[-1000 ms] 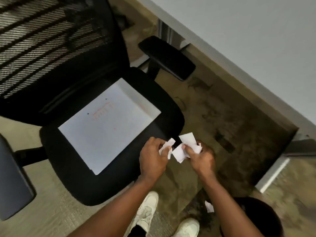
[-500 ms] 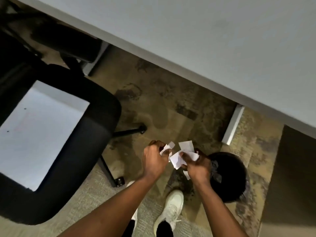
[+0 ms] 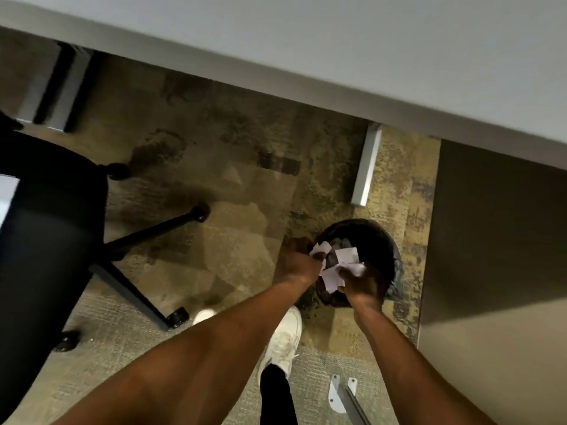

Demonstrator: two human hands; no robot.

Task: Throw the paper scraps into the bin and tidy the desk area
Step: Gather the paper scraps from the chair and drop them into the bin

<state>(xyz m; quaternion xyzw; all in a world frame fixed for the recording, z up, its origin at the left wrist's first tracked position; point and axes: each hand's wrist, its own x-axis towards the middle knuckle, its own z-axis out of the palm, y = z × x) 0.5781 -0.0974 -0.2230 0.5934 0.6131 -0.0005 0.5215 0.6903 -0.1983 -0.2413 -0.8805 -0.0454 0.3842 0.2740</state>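
Observation:
A round black bin with a dark liner stands on the carpet under the desk edge. Both hands hover right over its opening. My left hand pinches a small white paper scrap at the bin's left rim. My right hand grips a bunch of white paper scraps over the bin's near side. One more white scrap shows between the hands, above the bin's dark inside. I cannot tell whether it is held or lies in the bin.
The grey desk top spans the top of the view, with a white desk leg behind the bin. A black office chair on castors stands at the left. A grey panel rises at the right. My white shoes are below.
My view and both hands swung right from the chair to the bin. The hands, still gripping the scraps, now sit over the bin's opening instead of beside it.

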